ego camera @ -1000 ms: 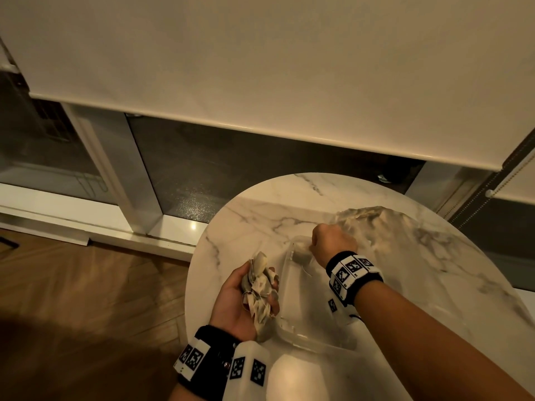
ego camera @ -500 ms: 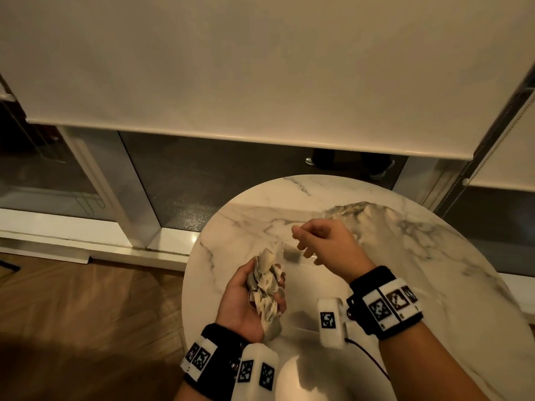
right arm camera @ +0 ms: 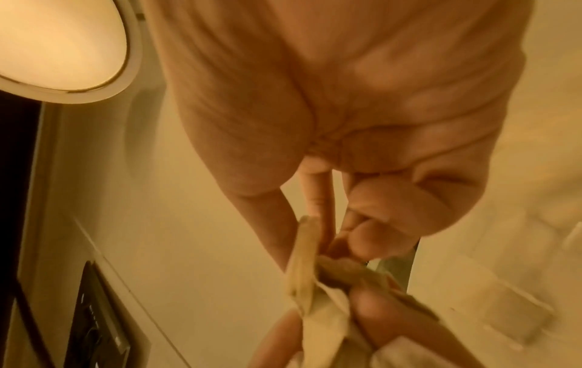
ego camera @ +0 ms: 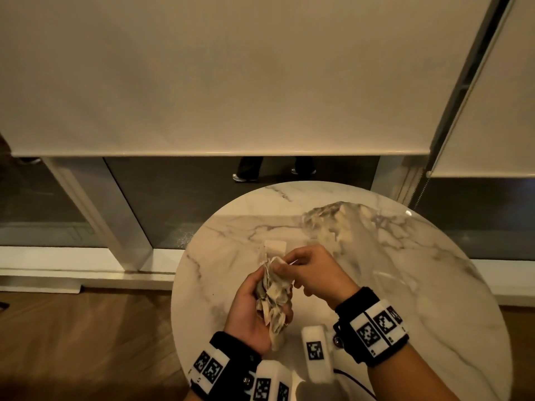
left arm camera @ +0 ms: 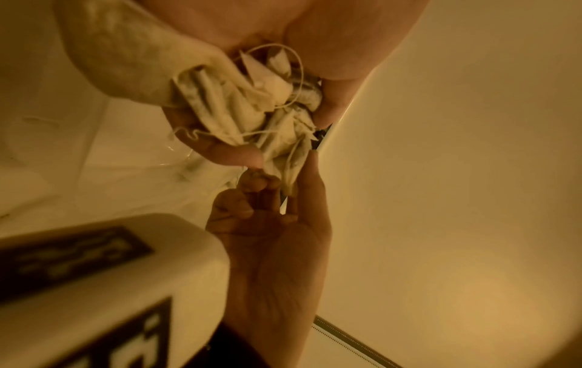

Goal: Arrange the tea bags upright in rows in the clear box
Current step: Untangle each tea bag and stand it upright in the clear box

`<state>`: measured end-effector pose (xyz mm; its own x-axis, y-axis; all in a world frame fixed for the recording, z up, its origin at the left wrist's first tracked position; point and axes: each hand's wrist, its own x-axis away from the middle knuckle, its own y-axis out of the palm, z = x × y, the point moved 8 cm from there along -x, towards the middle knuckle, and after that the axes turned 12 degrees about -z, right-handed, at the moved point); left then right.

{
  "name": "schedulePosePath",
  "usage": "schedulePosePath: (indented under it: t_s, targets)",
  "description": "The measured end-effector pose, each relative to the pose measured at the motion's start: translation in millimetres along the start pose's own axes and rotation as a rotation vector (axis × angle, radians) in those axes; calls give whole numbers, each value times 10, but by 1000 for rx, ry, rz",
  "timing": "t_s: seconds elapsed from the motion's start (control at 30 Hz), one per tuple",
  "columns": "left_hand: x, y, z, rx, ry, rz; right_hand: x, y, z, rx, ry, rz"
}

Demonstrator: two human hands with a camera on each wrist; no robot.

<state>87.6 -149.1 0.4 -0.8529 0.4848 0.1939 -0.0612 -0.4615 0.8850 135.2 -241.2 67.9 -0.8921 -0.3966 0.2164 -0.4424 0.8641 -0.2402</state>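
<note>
A crumpled bunch of tea bags (ego camera: 272, 299) is gripped in the left hand (ego camera: 250, 311), its fingers curled round the bunch, low in the middle of the head view. One bag is pinched at the top of the bunch between thumb and forefinger of the right hand (ego camera: 311, 273). The strings (left arm camera: 293, 74) are seen looped and tangled, so a neighbouring bag could be dragged out with the pinched one and dropped, or the thin paper torn. The clear box (ego camera: 276, 246) is only faintly made out just above the hands, where one bag seems to stand; its edges could be misjudged. A round marble desk (ego camera: 405, 270) carries everything. Pale roller blinds (ego camera: 231, 76), dark window glass and a wooden floor (ego camera: 86, 342) fill the rest.
</note>
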Motion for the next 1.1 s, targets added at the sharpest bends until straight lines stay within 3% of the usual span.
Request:
schedulePosePath:
  t_s: [0.2, 0.4, 0.63, 0.73, 0.93, 1.1]
  targets:
    - [-27, -90, -13, 40, -18, 4, 21, -142, 28, -185, -20, 17]
    - [-28, -181, -16, 118, -72, -10, -27, -241, 120, -607, -136, 54]
    - [-63, -280, 37, 155, -71, -12, -111, -288, 228, -761, -149, 59]
    - [-69, -334, 59, 166, -61, -8, -150, -338, 317, -672, -114, 134]
    - [-44, -411, 122, 179, -35, 25, -217, -528, 376, -255, -74, 297]
    - [-16, -401, 155, 203, -20, 22, -347, -605, 311, 36, -87, 250]
